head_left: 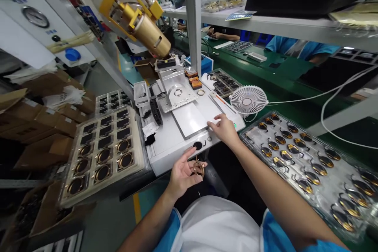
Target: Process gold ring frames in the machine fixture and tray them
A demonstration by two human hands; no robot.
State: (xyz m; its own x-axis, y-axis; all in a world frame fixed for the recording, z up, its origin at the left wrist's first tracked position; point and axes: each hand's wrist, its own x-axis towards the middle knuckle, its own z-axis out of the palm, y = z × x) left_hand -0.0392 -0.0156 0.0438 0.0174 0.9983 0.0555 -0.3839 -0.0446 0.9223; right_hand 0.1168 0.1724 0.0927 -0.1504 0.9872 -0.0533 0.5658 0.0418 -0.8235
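Low before the bench unit, a ring [199, 169] in the left hand [180, 175]

Beyond both hands sits the unit [163, 156], square-on, probably so either can reach its front. Right of the grip lies one tray [319, 199]; left of it, another [121, 175], both angled inward, likely for short reaches. Past the right hand [226, 129] stands a fan [249, 100]; between the hands and farther off is a plate [190, 120]. The left palm is turned up, its thumb and fingers lightly pinching the ring, perhaps to keep it safe while the index finger reaches near the button [197, 145]; contact is unclear. The right forearm slants in, fingers loosely spread by the plate's near corner, seemingly pinching nothing.
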